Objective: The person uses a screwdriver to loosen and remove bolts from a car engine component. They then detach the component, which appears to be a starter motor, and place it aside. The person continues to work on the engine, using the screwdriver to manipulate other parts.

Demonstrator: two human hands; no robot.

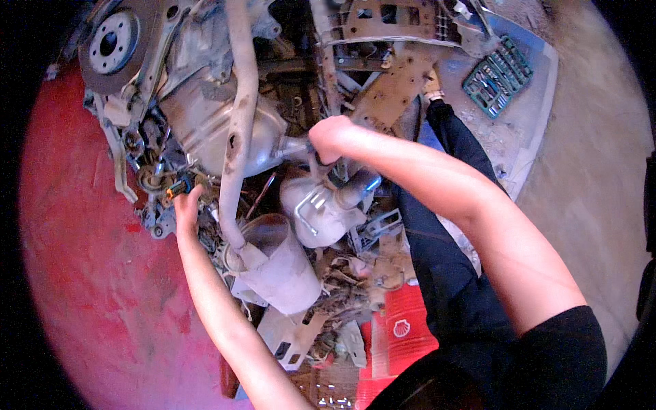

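Note:
My left hand [186, 205] is closed around a tool with a black-and-orange handle [179, 186]. The tool's far end is lost among rusty metal parts at the left. My right hand [331, 139] is shut in a fist by the pipe stub [295, 146] of a silvery muffler [219, 126]. What that fist holds is hidden. A long pale exhaust pipe [240, 109] runs down between my two hands, and its lower end rests at a whitish bucket [283, 273]. Just below my right hand lies a rounded silver metal canister [318, 210] with a bent rod on it.
At the upper left is a brake disc with its hub [109, 42]. A green socket set tray [497, 76] lies at the upper right. Red plastic crate [403, 335] and loose scrap lie near my legs. Perforated metal beams [389, 92] stretch across the top.

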